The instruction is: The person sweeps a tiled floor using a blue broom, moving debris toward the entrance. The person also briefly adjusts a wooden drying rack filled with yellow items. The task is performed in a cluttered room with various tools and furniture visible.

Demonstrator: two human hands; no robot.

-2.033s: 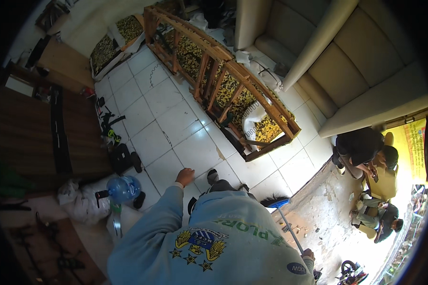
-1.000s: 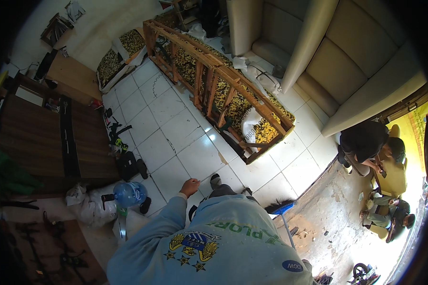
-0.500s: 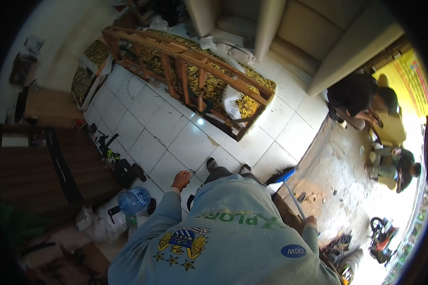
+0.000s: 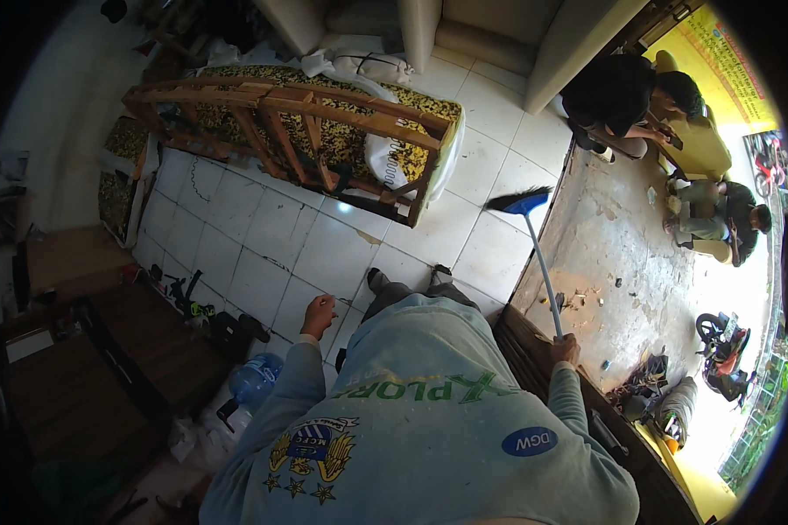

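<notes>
My right hand is closed round the pale blue handle of a broom. The broom's blue head with black bristles is ahead of me to the right, over the white tiles close to their border with the bare concrete. On the other side, my left hand hangs in front of my body above the tiles, its fingers curled in. Whether anything small is inside it, I cannot make out.
A wooden frame lies ahead beside yellow-black patterned cushioning. Brown panels and a blue water jug are at left. Beige sofas stand at the back. Two people sit at right; a motorcycle is parked beyond.
The broom head has moved forward, away from my body, with my right hand still on the handle. My view has turned somewhat. The left hand stays curled.
</notes>
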